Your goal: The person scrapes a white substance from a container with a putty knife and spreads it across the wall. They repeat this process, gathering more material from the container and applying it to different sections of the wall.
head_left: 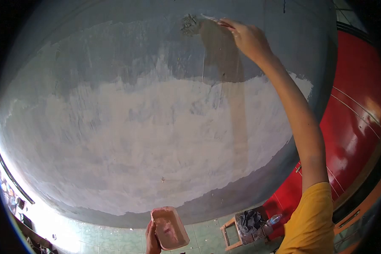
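Note:
My right hand (245,36) is raised at the top of the view, closed round the handle of a light-coloured tool (209,17) whose end is near the wall. Just left of the tool, a rough lump of grey paste (190,25) sticks to the grey wall (114,42). Lower down, a wide pale coat (127,139) covers the wall. My left hand (152,239) holds a pinkish rectangular tub (184,241) by its left side at the bottom of the view. Some wet residue shows inside the tub.
A small wooden stool (230,235) with dark cloth (250,221) on it stands at the lower right, beside a clear plastic bottle (274,219). A shiny red surface (351,122) lies to the right. Green floor tiles (110,238) run along the wall's foot.

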{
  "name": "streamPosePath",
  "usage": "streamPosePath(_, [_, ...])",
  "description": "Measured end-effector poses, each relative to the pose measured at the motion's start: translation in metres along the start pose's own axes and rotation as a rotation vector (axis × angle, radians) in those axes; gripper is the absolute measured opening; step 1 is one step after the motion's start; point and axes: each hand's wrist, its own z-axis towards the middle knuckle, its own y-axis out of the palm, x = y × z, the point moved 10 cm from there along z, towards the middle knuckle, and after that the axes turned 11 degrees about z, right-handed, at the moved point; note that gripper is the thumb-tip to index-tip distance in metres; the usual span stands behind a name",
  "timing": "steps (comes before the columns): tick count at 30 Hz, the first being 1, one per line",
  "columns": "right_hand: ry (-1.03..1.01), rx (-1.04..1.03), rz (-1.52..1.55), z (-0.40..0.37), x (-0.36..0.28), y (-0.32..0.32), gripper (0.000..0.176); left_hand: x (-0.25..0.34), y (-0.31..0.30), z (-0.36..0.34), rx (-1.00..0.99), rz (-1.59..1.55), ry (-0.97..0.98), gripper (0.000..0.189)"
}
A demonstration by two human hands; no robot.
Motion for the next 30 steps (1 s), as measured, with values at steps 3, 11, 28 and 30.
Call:
streamPosePath(3, [-0.033, -0.099, -0.161, -0.040, -0.016, 0.053, 0.040, -0.009, -0.010, 0.005, 0.054, -0.019, -0.010, 0.048])
streamPosePath(11, [-0.043, -0.194, 0.171, -0.162, -0.066, 0.070, 0.037, -0.028, -0.030, 0.008, 0.098, -0.034, -0.008, 0.046])
streamPosePath(28, [-0.174, -0.223, 0.299, -0.128, -0.105, 0.086, 0.028, -0.014, -0.007, 0.000, 0.134, -0.066, 0.019, 0.047])
streamPosePath(30, [0.020, -0.301, 0.074, -0.050, -0.082, 0.061, 0.037, -0.001, 0.005, -0.002, 0.106, -0.057, 0.041, 0.046])
